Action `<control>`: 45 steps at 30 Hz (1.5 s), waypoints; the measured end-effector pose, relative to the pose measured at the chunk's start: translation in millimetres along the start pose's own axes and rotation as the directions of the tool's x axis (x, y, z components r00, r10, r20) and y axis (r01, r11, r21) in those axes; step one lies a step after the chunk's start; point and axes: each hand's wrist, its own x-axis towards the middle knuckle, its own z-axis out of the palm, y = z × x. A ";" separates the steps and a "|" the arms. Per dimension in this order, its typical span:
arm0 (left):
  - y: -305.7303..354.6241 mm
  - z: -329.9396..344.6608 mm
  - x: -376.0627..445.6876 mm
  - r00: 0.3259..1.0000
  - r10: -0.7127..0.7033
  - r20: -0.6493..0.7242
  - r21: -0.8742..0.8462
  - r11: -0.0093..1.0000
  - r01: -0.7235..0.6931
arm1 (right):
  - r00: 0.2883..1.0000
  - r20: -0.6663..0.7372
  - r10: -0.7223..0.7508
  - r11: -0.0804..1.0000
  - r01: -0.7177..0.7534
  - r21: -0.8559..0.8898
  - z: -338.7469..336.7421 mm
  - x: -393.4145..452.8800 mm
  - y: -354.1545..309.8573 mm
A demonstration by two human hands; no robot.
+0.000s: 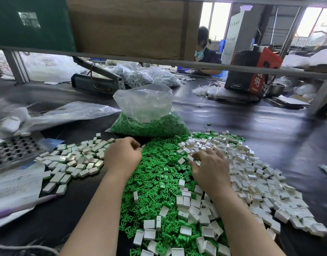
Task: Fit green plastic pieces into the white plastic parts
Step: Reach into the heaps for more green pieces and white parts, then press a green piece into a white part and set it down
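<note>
Over green plastic pieces (155, 174) at centre, left hand (122, 156) loosely curled, contents unclear, right hand (210, 167) fingers spread on white plastic parts (251, 178) at three o'clock: picking step; next, likely seat green in white.

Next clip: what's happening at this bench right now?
A person is assembling small parts by hand at a black table. The left hand, fingers curled, sits over a heap of loose green plastic pieces; what it holds is hidden. The right hand reaches into a pile of open white plastic shells. A separate pile of white blocks lies left, and a clear bag of green pieces stands behind.
</note>
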 end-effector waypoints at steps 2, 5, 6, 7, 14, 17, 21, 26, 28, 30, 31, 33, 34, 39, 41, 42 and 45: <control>11.4 8.7 -4.6 0.990 0.066 0.124 -0.075 0.996 -0.057 | 0.999 0.017 0.045 0.997 -0.043 -0.068 0.5 0.3 1.9; 25.1 21.3 -11.3 0.963 0.124 0.239 -0.094 0.990 -0.104 | 0.988 0.083 0.129 0.985 -0.118 -0.125 1.9 -0.3 3.1; 28.4 24.4 -12.9 0.957 0.139 0.254 -0.096 0.988 -0.118 | 0.983 0.102 0.155 0.983 -0.143 -0.115 2.7 -0.7 2.8; 31.2 26.8 -14.1 0.953 0.150 0.264 -0.098 0.987 -0.128 | 0.979 0.113 0.172 0.982 -0.161 -0.100 3.3 -1.1 2.6; 42.6 33.5 -21.5 0.922 0.190 0.339 -0.105 0.981 -0.163 | 0.987 0.086 0.137 0.986 -0.127 -0.111 5.1 1.5 5.2; 43.4 37.1 -24.2 0.898 0.188 0.398 -0.082 0.982 -0.170 | 0.990 0.099 0.104 0.991 -0.094 -0.095 5.0 1.2 5.3; 43.3 40.0 -24.9 0.885 0.184 0.427 -0.064 0.983 -0.173 | 0.995 0.060 0.084 0.995 -0.081 -0.051 4.1 2.4 4.8; 44.0 41.3 -26.5 0.884 0.224 0.410 -0.163 0.972 -0.171 | 0.996 -0.014 0.085 0.983 -0.082 0.164 0.2 3.6 3.2; 45.7 41.3 -27.4 0.888 0.274 0.370 -0.274 0.945 -0.178 | 0.994 0.038 0.103 0.910 -0.110 0.399 -5.0 4.9 0.2; 48.4 41.5 -28.0 0.890 0.320 0.324 -0.424 0.890 -0.166 | 0.989 0.105 0.107 0.735 -0.150 0.661 -10.6 4.7 -7.0; 49.7 41.9 -28.4 0.895 0.331 0.300 -0.492 0.857 -0.153 | 0.987 0.122 0.105 0.656 -0.161 0.737 -12.8 3.9 -10.8; 50.5 42.8 -28.3 0.910 0.325 0.259 -0.586 0.801 -0.120 | 0.987 0.128 0.096 0.600 -0.160 0.784 -14.1 3.4 -15.4; 50.1 42.8 -28.0 0.917 0.311 0.250 -0.620 0.779 -0.095 | 0.987 0.132 0.087 0.605 -0.157 0.780 -14.3 3.2 -16.8; 45.3 40.4 -25.1 0.927 0.257 0.273 -0.648 0.761 -0.020 | 0.988 0.151 0.026 0.686 -0.128 0.716 -12.0 2.7 -17.6; 44.1 40.8 -24.6 0.931 0.243 0.273 -0.612 0.790 -0.027 | 0.989 0.151 -0.003 0.701 -0.105 0.705 -9.8 2.9 -18.1; 43.5 40.7 -24.3 0.935 0.235 0.264 -0.607 0.794 -0.028 | 0.988 0.154 -0.027 0.714 -0.089 0.695 -8.6 3.0 -18.5; 39.2 39.4 -21.0 0.965 0.170 0.198 -0.629 0.777 -0.008 | 0.976 0.185 -0.113 0.853 0.000 0.523 -4.4 2.2 -17.4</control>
